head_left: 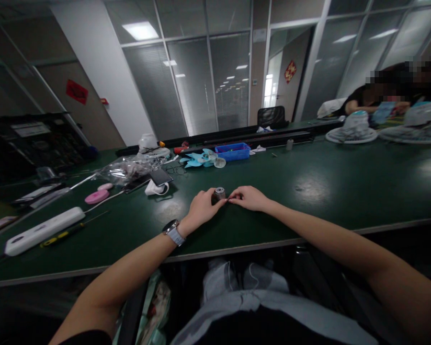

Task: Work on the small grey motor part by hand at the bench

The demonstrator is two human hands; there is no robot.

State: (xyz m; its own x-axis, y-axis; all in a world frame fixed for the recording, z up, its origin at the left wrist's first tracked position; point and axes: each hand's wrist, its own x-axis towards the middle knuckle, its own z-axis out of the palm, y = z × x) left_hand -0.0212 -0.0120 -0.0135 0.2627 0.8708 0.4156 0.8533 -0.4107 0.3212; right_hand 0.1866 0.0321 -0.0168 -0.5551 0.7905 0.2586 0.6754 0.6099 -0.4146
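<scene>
A small grey metal cylinder, with a round hole in its top, stands upright on the green table; it looks like a small motor. My left hand is closed around its left and near sides, thumb in front. Just to its right, my right hand has thumb and forefinger pinched together, the tips close to the left thumb. Whatever those right fingers hold is too small to make out. A watch is on my left wrist.
Left on the table lie a white power strip, a yellow screwdriver, a pink disc and a white device. Behind are blue fan blades and a blue bin. A person sits far right, by fan parts.
</scene>
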